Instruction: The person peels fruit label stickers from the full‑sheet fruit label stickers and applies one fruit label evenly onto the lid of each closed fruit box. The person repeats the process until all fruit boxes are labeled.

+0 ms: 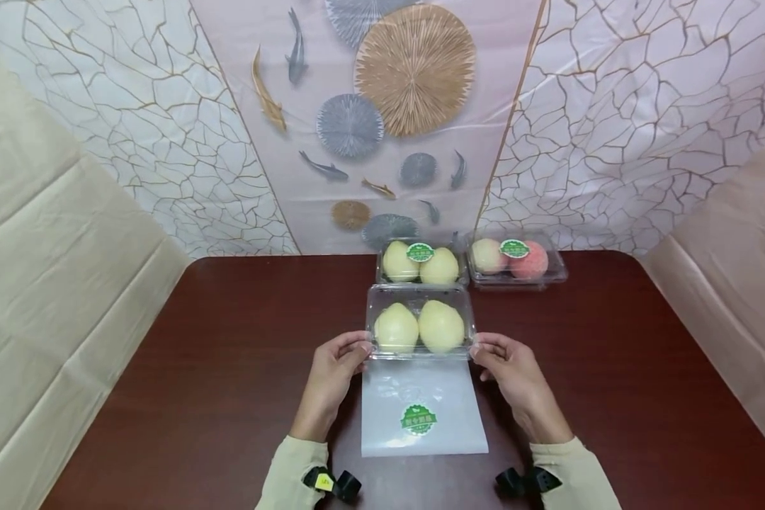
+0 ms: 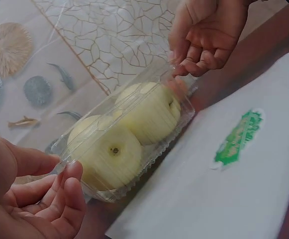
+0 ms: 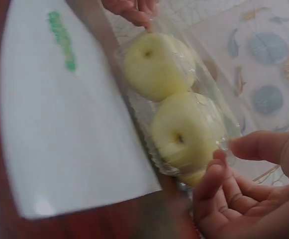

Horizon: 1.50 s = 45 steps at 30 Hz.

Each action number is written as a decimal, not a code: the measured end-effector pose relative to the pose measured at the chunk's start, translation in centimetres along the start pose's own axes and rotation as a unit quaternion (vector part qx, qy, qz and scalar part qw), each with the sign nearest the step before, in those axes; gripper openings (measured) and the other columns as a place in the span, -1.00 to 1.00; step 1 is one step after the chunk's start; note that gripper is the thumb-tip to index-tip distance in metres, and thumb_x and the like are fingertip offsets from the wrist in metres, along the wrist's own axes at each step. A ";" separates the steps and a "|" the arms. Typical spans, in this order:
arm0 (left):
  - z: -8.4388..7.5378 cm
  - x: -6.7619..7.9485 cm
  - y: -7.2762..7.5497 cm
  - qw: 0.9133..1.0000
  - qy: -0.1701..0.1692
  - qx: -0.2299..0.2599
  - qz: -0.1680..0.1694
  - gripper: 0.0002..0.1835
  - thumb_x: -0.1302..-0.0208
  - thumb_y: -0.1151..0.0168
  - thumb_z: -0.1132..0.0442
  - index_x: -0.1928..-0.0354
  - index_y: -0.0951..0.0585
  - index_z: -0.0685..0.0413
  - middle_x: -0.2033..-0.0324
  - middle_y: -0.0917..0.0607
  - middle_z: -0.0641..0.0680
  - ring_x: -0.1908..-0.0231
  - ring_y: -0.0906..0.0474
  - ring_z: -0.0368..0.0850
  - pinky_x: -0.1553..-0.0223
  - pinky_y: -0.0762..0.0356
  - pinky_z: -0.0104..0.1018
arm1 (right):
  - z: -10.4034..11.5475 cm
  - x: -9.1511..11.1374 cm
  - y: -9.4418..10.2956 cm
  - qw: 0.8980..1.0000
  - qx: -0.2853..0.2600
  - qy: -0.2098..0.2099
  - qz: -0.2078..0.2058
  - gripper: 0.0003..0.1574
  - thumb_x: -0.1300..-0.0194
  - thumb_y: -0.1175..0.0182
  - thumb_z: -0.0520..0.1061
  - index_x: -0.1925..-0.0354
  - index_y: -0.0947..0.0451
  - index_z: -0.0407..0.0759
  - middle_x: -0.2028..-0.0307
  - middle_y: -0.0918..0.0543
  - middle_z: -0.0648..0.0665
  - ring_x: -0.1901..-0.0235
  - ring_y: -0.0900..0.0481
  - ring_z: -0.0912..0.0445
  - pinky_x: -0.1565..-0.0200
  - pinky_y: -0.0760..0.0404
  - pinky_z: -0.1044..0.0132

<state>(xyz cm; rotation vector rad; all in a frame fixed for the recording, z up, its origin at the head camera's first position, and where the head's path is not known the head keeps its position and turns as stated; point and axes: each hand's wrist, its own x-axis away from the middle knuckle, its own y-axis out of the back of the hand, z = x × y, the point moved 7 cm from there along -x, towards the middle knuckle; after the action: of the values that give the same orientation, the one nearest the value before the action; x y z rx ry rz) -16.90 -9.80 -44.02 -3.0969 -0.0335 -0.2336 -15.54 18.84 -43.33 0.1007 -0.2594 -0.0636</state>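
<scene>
A clear plastic clamshell box [image 1: 418, 294] with two pale yellow pears [image 1: 442, 327] inside is gripped at both ends. On its left edge, my left hand [image 1: 335, 374] pinches the plastic between thumb and fingers. The right hand [image 1: 513, 375] pinches the opposite edge the same way. In the left wrist view, the lid of the box [image 2: 115, 117] looks closed over the pears. Just in front of the box lies a white sheet [image 1: 382, 425] bearing a green round sticker [image 1: 418, 419].
Behind the held box stands another clear box of two pears [image 1: 438, 267] with a green label. To its right is a clear box with a pale and a red fruit [image 1: 529, 260]. These stand at the back of the dark wooden table [image 1: 229, 368], before a patterned backdrop [image 1: 357, 212].
</scene>
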 end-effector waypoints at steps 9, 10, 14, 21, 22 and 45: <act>0.8 0.3 -0.1 1.000 0.014 -0.010 -0.015 -0.67 -0.44 -0.25 0.44 -0.18 -0.65 0.41 0.16 -0.73 0.16 0.23 -0.62 -0.24 0.22 -0.64 -0.39 | -1.2 -0.1 -0.4 0.999 -0.030 -0.001 -0.028 -0.54 -0.57 -0.17 -0.25 -0.32 -0.47 -0.42 0.12 -0.65 -0.04 0.16 -0.61 0.16 0.28 -0.60 0.35; 0.8 0.3 -0.1 1.000 0.013 -0.009 -0.017 -0.66 -0.44 -0.25 0.44 -0.19 -0.64 0.41 0.15 -0.73 0.17 0.23 -0.62 -0.24 0.22 -0.64 -0.39 | -1.4 -0.1 -0.5 0.999 -0.034 -0.004 -0.030 -0.55 -0.58 -0.17 -0.23 -0.32 -0.47 -0.41 0.10 -0.66 -0.05 0.16 -0.61 0.15 0.28 -0.60 0.35; 0.9 0.5 -0.4 1.000 0.014 -0.006 -0.021 -0.58 -0.40 -0.28 0.43 -0.26 -0.60 0.39 0.10 -0.74 0.21 0.21 -0.65 -0.26 0.21 -0.64 -0.39 | -2.1 -0.1 -0.5 0.998 -0.053 -0.007 -0.041 -0.60 -0.60 -0.16 -0.21 -0.29 -0.51 -0.35 0.12 -0.69 -0.06 0.20 -0.60 0.12 0.32 -0.58 0.35; 0.8 0.6 -0.3 1.000 0.010 0.007 -0.008 -0.43 -0.32 -0.33 0.45 -0.37 -0.50 0.34 0.01 -0.71 0.26 0.20 -0.70 -0.23 0.18 -0.63 -0.44 | -2.6 -0.4 -0.7 0.996 -0.070 -0.020 -0.053 -0.59 -0.65 -0.10 -0.10 -0.30 -0.52 -0.29 0.23 -0.68 0.01 0.36 -0.51 0.19 0.41 -0.42 0.40; 0.9 0.6 -0.2 1.000 0.011 0.010 -0.007 -0.42 -0.31 -0.33 0.46 -0.38 -0.50 0.32 0.00 -0.71 0.26 0.19 -0.71 -0.22 0.16 -0.63 -0.45 | -2.7 -0.4 -0.6 0.996 -0.073 -0.023 -0.054 -0.57 -0.65 -0.09 -0.08 -0.30 -0.51 -0.29 0.23 -0.67 0.03 0.37 -0.50 0.20 0.41 -0.41 0.40; 2.0 0.1 -0.1 0.998 0.009 0.050 -0.035 -0.46 -0.27 -0.43 0.46 -0.30 -0.58 0.28 0.00 -0.71 0.26 0.18 -0.71 -0.19 0.15 -0.64 -0.46 | -2.9 -0.6 0.2 0.998 -0.035 -0.033 -0.045 -0.57 -0.66 -0.10 -0.01 -0.28 -0.57 -0.24 0.23 -0.69 0.05 0.38 -0.46 0.20 0.39 -0.47 0.40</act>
<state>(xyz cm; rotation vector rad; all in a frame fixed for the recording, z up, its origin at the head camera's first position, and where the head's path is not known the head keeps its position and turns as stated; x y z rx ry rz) -16.50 -9.60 -46.02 -2.9975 -0.1474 -0.2531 -15.32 19.39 -46.19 0.0415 -0.3174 -0.1661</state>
